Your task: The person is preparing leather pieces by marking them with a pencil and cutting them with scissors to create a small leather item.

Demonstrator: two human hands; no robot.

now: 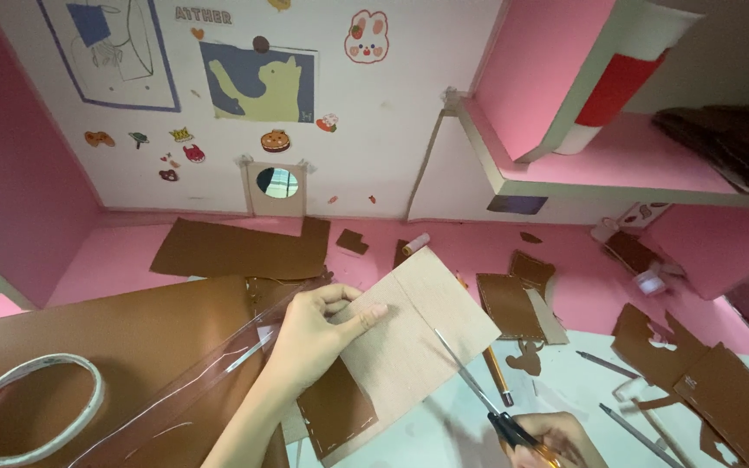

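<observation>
My left hand (314, 334) pinches a tan sheet of leather-like material (422, 325) by its left side, thumb on top, holding it up off the pink desk (132, 256). A brown piece (335, 416) with a stitched edge hangs under the sheet. My right hand (556, 438) at the bottom edge grips scissors (470, 381) with orange and black handles. Their thin blades point up-left and reach the sheet's lower right edge.
A large brown sheet (132, 338), a tape roll (32, 407) and a clear ruler (210, 368) lie at left. Brown scraps (513, 303) and cut pieces (721, 390) lie to the right. Pens (630, 429), a pencil (496, 373) lie near. A pink shelf (617, 156) overhangs at right.
</observation>
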